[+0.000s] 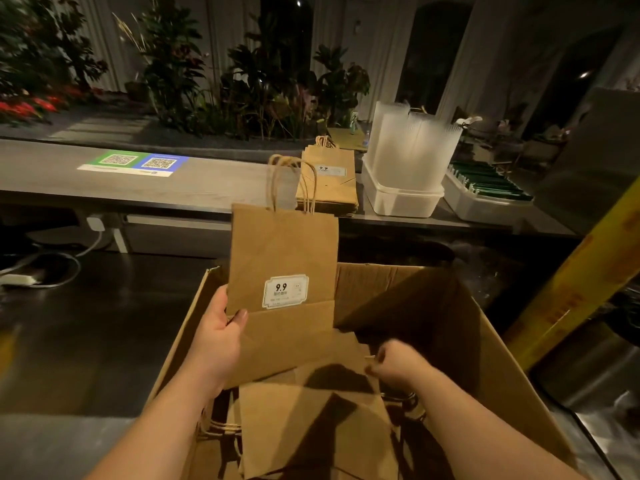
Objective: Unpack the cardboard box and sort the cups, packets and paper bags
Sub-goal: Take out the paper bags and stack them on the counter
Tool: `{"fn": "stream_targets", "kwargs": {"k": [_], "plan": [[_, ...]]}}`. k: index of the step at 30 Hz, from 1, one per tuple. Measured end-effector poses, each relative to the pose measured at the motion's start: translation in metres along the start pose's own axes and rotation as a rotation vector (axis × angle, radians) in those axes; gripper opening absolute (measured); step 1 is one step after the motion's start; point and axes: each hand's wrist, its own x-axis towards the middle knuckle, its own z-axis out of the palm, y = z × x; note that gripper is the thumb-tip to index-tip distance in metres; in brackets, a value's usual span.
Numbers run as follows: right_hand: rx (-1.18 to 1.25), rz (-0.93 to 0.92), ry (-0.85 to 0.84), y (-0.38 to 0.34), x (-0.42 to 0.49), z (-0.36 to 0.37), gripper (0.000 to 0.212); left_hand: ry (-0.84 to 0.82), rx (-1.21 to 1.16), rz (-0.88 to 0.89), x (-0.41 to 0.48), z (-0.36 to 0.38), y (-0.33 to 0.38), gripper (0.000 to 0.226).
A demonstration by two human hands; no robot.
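Observation:
An open cardboard box (491, 344) fills the lower middle of the head view. My left hand (216, 336) grips a flat brown paper bag (282, 251) with a white "9.9" label, upright above the box, its twine handles on top. Lower in the box, my right hand (393, 363) is blurred, its fingers curled at the edge of more flat paper bags (311, 424) lying inside; what it grips is unclear. A stack of the same paper bags (329, 183) lies on the counter beyond.
A grey counter (138, 183) runs across the back. On it sit a white tub of frosted plastic cups (410, 157), a tray of green packets (488, 187) and a QR code sheet (133, 163). Plants stand behind. A yellow post (568, 292) rises at right.

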Motion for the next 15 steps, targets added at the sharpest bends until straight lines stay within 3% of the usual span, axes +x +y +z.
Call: {"fn": "stream_targets", "kwargs": {"k": [2,4,8,12,15], "plan": [[-0.069,0.099,-0.2,0.01,0.004,0.016,0.037,0.023,0.001,0.003,0.001,0.003,-0.002,0.034],[-0.16,0.131,-0.262,0.01,0.007,0.026,0.039,0.044,-0.019,0.018,0.002,0.003,-0.003,0.036],[-0.251,0.14,-0.177,0.007,0.012,0.04,0.038,0.059,0.019,0.041,0.005,0.001,-0.006,0.039],[-0.099,0.177,-0.092,0.005,0.018,0.043,0.046,0.076,0.037,0.039,0.005,-0.002,-0.01,0.044],[-0.051,0.133,0.017,0.004,0.02,0.03,0.032,0.089,0.063,0.085,0.005,-0.004,-0.01,0.056]]}}
